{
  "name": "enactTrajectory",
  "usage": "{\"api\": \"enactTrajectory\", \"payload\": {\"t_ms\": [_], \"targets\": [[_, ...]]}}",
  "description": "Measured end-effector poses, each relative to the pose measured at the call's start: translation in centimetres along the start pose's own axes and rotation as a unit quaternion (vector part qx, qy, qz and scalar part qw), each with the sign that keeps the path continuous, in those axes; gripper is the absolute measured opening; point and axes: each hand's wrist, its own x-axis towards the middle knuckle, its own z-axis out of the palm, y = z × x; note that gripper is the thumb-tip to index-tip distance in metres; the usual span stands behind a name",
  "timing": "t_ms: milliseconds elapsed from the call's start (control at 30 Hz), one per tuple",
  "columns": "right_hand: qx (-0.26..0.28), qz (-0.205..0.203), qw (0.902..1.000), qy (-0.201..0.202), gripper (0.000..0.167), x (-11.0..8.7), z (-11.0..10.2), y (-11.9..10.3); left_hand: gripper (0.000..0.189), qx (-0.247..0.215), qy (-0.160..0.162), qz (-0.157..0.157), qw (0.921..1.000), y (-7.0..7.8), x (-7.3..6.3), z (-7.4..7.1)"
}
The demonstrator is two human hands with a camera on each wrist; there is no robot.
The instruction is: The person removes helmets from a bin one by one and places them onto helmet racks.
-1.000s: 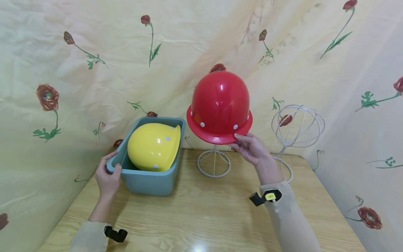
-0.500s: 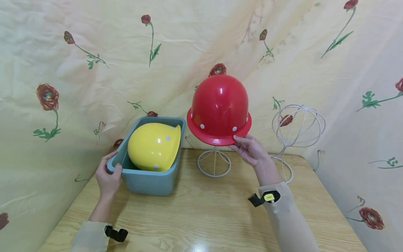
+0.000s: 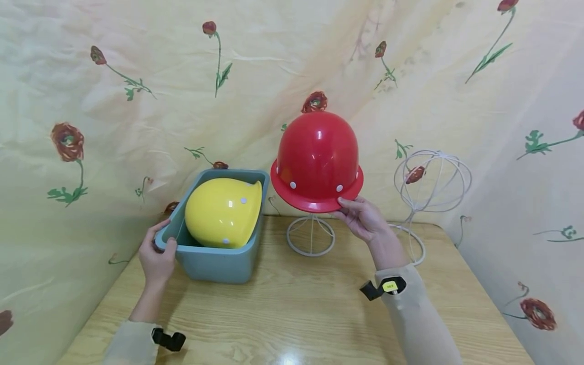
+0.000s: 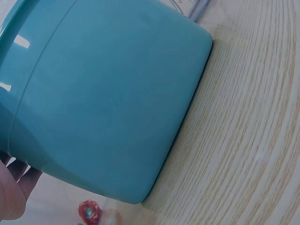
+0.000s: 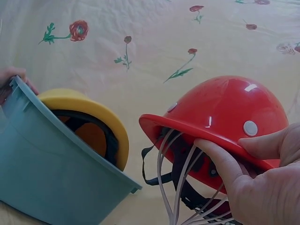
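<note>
My right hand (image 3: pixel 363 219) pinches the brim of a red hard hat (image 3: pixel 318 152), thumb on top and fingers beneath. The hat sits over a white wire stand (image 3: pixel 310 252), whose ring base stands on the table. In the right wrist view, the stand's wires (image 5: pixel 176 201) rise inside the hat, beside its black strap (image 5: pixel 149 171). My left hand (image 3: pixel 156 253) grips the near left corner of a blue-green bin (image 3: pixel 214 266). Inside the bin a yellow hard hat (image 3: pixel 221 213) lies on its side, its opening facing right.
A second white wire stand (image 3: pixel 417 203) with a bare globe-shaped top stands at the right rear of the wooden table (image 3: pixel 292 309). A flower-printed cloth (image 3: pixel 255 66) hangs close behind the table and along both sides.
The red hard hat has come down slightly over the wire stand, with my right hand still on its brim. My left hand and the bin stay where they were.
</note>
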Motion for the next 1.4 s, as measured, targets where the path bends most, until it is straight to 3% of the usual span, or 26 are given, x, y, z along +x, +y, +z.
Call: {"api": "enactTrajectory", "payload": {"t_ms": [267, 600, 1400], "targets": [[0.016, 0.002, 0.9999, 0.003, 0.037, 0.0, -0.1, 0.3, 0.044, -0.014, 0.006, 0.012, 0.9998, 3.3, -0.5, 0.1], [0.015, 0.000, 0.9999, -0.009, 0.038, 0.0, -0.2, 0.6, 0.044, 0.001, 0.007, 0.004, 1.0000, 0.2, 0.0, 0.0], [0.022, -0.002, 0.9996, -0.016, 0.039, -0.2, -0.7, 1.2, 0.043, -0.005, 0.007, 0.010, 0.9999, 0.2, -0.1, 0.1]]}}
